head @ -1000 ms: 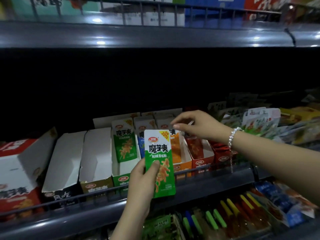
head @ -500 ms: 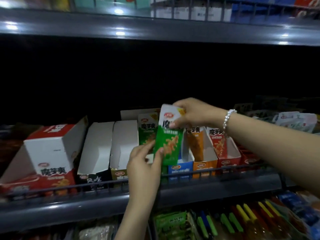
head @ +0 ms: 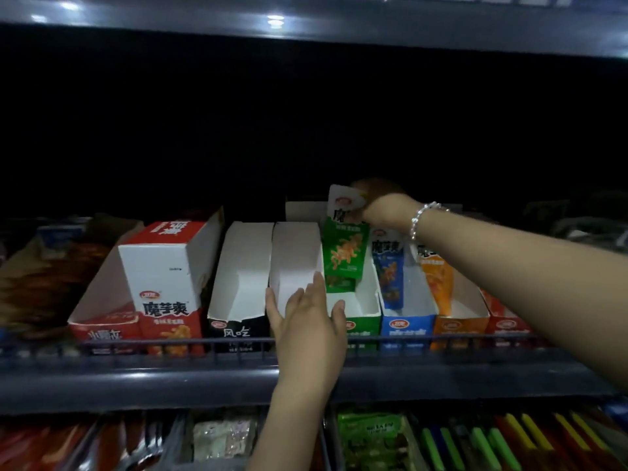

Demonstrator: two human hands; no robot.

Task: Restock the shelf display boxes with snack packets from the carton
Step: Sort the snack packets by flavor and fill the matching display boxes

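Two shelves fill the view, the upper shelf (head: 170,375) a dark metal ledge with a low wire rail along its front, the lower shelf (head: 475,440) packed with green, yellow and red items too dim to name. Along the upper shelf stand the display boxes side by side: a red box (head: 159,283) at the left with its tall white lid raised, then a black box (head: 238,329) and a white-walled box (head: 295,256) just beside it, both showing bare white insides, then a green box (head: 363,324), a blue box (head: 407,329), an orange box (head: 458,329) and another red box (head: 506,326) at the far right. The blue and orange boxes each hold upright packets of their own colour. The left hand (head: 309,321) rests its spread, straight fingers against the front of the white-walled box and the near corner of the green box, holding nothing. The right hand (head: 384,207), a beaded bracelet (head: 421,219) on its wrist, pinches the top of a green packet (head: 345,246), which hangs upright over the back of the green box, its lower edge overlapping a packet already standing there.
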